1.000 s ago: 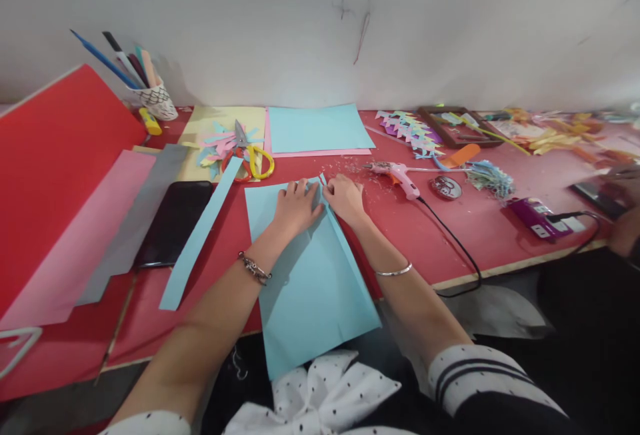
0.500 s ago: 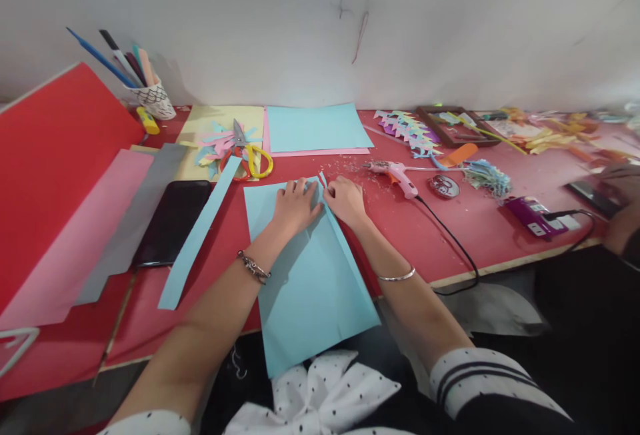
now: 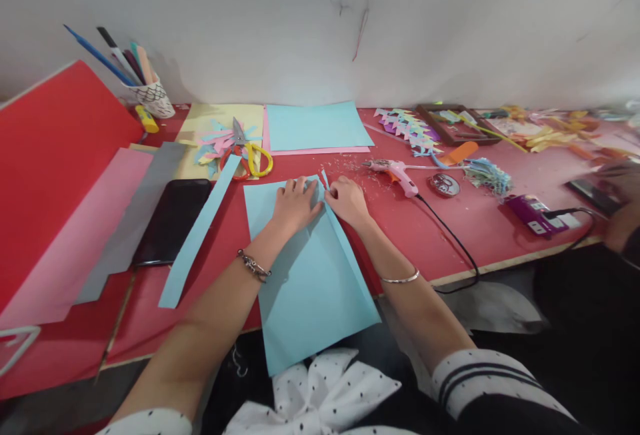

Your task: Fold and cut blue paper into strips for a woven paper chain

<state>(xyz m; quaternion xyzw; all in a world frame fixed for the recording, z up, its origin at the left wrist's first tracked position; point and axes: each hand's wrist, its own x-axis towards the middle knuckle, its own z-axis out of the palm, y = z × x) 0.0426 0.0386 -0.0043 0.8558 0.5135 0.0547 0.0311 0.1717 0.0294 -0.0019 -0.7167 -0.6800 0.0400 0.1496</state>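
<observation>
A light blue sheet of paper [image 3: 315, 288] lies in front of me, its near end hanging over the table edge. Along its right side a narrow strip is creased up, and at the far end that strip is torn apart from the sheet. My left hand [image 3: 296, 205] presses flat on the sheet beside the tear, fingers spread. My right hand [image 3: 346, 200] pinches the strip's far end with curled fingers. To the left lies a separate light blue paper strip [image 3: 200, 235], its far end by the scissors [image 3: 253, 155] with yellow and red handles.
A black phone [image 3: 173, 222] and coloured sheets [image 3: 85, 235] lie left. A pink glue gun [image 3: 400, 175] with its cord, a round tin [image 3: 444, 185] and a purple power adapter [image 3: 535, 215] are right. Blue paper [image 3: 320, 125] lies behind. Another person's hand [image 3: 620, 182] is far right.
My right hand has shifted very slightly right with the strip's end, and the gap at the tear looks a little wider. My left hand stays in place.
</observation>
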